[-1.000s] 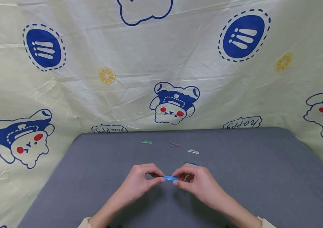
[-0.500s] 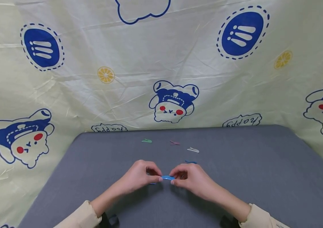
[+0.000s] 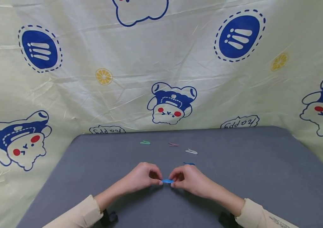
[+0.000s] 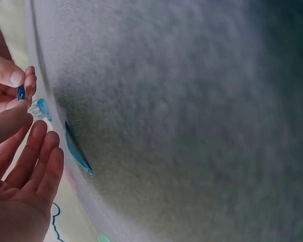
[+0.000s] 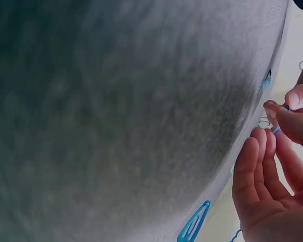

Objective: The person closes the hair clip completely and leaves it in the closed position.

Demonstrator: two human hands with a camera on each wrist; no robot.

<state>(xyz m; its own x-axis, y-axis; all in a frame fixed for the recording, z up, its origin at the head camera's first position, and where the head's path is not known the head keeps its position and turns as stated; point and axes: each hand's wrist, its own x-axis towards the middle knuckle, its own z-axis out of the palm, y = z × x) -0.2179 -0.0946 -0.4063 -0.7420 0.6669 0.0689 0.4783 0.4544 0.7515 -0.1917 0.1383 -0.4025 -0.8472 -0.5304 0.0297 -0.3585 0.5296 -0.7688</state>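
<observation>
A blue snap hair clip (image 3: 167,181) is held up between my two hands, above the grey table, in the head view. My left hand (image 3: 142,178) pinches its left end between thumb and fingertips. At the other end, the thumb and fingers of my right hand (image 3: 192,181) pinch it too. Only the middle of the clip shows there; fingers cover both ends. In the left wrist view a small part of the held clip (image 4: 21,93) appears between the fingertips. Another blue hair clip (image 5: 194,222) lies on the table in the right wrist view.
On the grey table (image 3: 250,167), beyond my hands, lie a green clip (image 3: 145,142), a pink clip (image 3: 173,144), a white clip (image 3: 191,151) and a darker blue clip (image 3: 189,163). A printed curtain (image 3: 133,95) hangs behind the far edge.
Both hands have shifted slightly left with the blue hair clip still pinched between them. More of both sleeves shows than a second ago. The clips on the table have stayed put.
</observation>
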